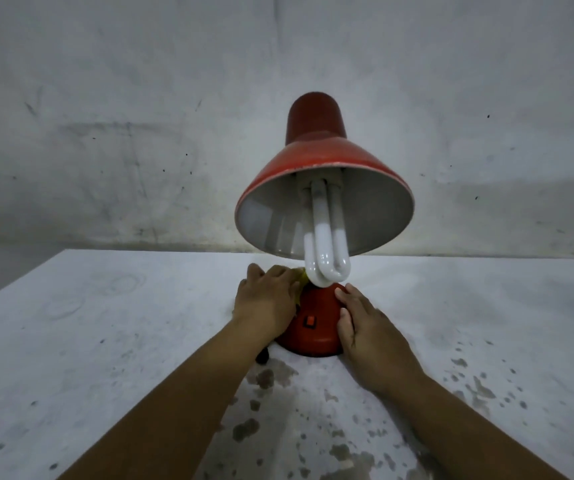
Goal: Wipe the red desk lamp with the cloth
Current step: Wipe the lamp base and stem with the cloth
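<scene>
- Two bare hands meet at the base of the red desk lamp (316, 237), which stands on a white table (105, 341) in the single head view
- The left hand (266, 301) lies against the left side of the lamp's base (313, 323), its fingers curving over a yellow cloth (300, 277) and pressing it to the base; only a small strip of the cloth shows, just beyond the fingertips
- The right hand (365, 336) rests flat on the right side of the base, fingers nearly straight and together, thumb lying along the red dome; it holds nothing, only steadies
- Between the two hands, on the front of the base, sits a small red rocker switch (310, 321)
- Above both hands the red shade (313, 157) tilts toward the camera, showing its pale inside and a white tube bulb (325, 244) whose looped end hangs just over the fingertips
- Just below the left wrist, at the base's lower left edge, a small dark object (263, 356) peeks out; what it is cannot be told
- Near the forearms the tabletop carries grey blotches and specks, thickest between and to the right of the arms
- Beyond the hands, behind the lamp, rises a scuffed whitish wall (140, 98)
</scene>
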